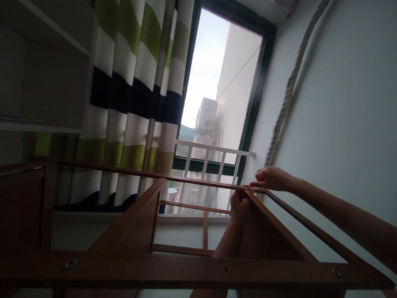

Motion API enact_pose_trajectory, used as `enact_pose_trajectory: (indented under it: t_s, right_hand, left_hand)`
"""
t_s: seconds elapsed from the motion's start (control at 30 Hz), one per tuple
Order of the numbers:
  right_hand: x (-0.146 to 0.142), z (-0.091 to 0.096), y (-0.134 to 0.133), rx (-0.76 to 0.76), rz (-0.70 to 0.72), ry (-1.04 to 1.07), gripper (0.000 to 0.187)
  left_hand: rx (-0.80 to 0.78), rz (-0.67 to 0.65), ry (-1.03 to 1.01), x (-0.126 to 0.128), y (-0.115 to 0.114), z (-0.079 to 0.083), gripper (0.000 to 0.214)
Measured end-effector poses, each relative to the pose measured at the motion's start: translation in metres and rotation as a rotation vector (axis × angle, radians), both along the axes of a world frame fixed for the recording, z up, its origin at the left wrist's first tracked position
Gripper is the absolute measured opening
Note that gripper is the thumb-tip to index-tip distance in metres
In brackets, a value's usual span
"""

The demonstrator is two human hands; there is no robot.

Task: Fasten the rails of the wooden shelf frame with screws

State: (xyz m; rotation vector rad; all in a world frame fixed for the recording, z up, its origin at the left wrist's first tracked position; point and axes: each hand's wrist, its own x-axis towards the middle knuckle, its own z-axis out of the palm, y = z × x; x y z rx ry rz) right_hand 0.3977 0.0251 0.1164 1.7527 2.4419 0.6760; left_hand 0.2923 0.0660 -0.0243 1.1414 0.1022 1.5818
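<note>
A reddish-brown wooden frame [186, 265] with slats and inner panels spreads across the lower view. My left hand [239, 205] reaches up through it from below, fingers curled against the underside of the far rail [198, 181] where a panel edge [273, 217] meets that rail. Just above the same corner is my right hand [271, 179], its fingers bent and pinched close to the joint. Whatever lies between those fingertips is too small and dark to name. Metal fittings [336, 272] sit in the near rail, along with a hole [226, 269].
Behind the frame stands a window [229, 82] with a white railing [214, 148]. A striped curtain [133, 95] hangs to its left, beside a white shelf unit [56, 82]. A wrapped pipe [290, 87] runs down the right wall.
</note>
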Motion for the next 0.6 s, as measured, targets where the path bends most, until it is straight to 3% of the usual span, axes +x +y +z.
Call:
enact_pose_trajectory:
  t_s: [0.27, 0.6]
  right_hand:
    - [-0.023, 0.010, -0.013, -0.025, -0.153, -0.105, 0.051]
    - [-0.040, 0.010, -0.016, -0.061, -0.313, -0.049, 0.055]
  left_hand:
    - [-0.023, 0.082, 0.014, 0.006, -0.005, 0.001, 0.020]
    - [-0.038, 0.117, 0.011, 0.008, -0.007, 0.002, 0.021]
